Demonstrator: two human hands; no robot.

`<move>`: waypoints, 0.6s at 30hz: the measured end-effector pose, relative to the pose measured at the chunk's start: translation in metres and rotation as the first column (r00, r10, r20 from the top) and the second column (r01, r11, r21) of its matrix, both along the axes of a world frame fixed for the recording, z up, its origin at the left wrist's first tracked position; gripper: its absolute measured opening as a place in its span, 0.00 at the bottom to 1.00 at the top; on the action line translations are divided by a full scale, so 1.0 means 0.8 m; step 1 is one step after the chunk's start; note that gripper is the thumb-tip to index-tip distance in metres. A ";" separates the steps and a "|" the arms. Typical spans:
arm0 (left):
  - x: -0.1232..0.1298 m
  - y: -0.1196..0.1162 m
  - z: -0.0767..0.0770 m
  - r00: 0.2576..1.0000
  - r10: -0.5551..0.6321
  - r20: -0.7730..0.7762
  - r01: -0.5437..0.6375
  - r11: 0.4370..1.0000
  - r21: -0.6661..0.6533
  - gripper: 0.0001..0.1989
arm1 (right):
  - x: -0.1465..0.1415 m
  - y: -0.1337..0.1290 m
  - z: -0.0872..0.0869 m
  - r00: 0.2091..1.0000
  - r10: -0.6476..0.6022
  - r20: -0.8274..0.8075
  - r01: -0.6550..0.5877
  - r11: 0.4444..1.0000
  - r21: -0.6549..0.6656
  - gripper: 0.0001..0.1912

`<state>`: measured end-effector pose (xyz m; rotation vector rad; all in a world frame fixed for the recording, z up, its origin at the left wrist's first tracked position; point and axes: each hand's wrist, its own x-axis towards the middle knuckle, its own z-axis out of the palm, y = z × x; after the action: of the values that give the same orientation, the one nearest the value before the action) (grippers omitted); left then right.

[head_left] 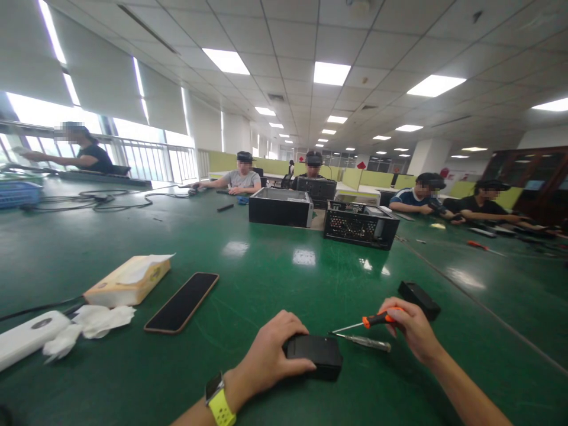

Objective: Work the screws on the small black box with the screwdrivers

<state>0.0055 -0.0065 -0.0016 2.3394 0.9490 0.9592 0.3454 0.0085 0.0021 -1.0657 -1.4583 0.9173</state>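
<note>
On the green table [248, 284], my left hand [277, 349] is wrapped round the left end of a black box [322, 354], with fingers behind it and the thumb along its front. My right hand [410, 328] grips an orange and black screwdriver [376, 320] by its handle. The shaft points left, its tip just beyond the right end of the black box. Below that shaft lies a second, clear-handled screwdriver [366, 342]. Behind my right hand rests another black box [419, 299].
To the left are a phone [183, 303], a tissue pack [128, 281], crumpled tissues [100, 320] and a white device [33, 337]. Two open metal cases [280, 212] [360, 229] stand further back. Several people sit round the far edges; cables [102, 198] lie at the back left.
</note>
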 end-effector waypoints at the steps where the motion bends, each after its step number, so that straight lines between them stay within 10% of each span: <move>1: 0.000 0.001 -0.001 1.000 0.001 0.003 -0.001 1.000 -0.001 0.22 | 0.000 0.000 0.000 1.000 0.000 0.002 0.000 1.000 0.001 0.15; 12: -0.002 0.005 -0.004 0.999 0.014 -0.032 -0.014 1.000 -0.001 0.25 | 0.004 -0.001 0.005 0.980 0.049 0.191 -0.061 0.996 0.058 0.16; 18: -0.001 0.005 -0.006 1.000 0.004 -0.012 -0.004 1.000 0.003 0.27 | 0.004 -0.020 0.053 0.859 -0.002 0.512 -0.129 0.967 0.219 0.09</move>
<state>0.0048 -0.0022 -0.0062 2.3496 0.9582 0.9496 0.3484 -0.0075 0.0442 -1.1244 -1.9994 0.4877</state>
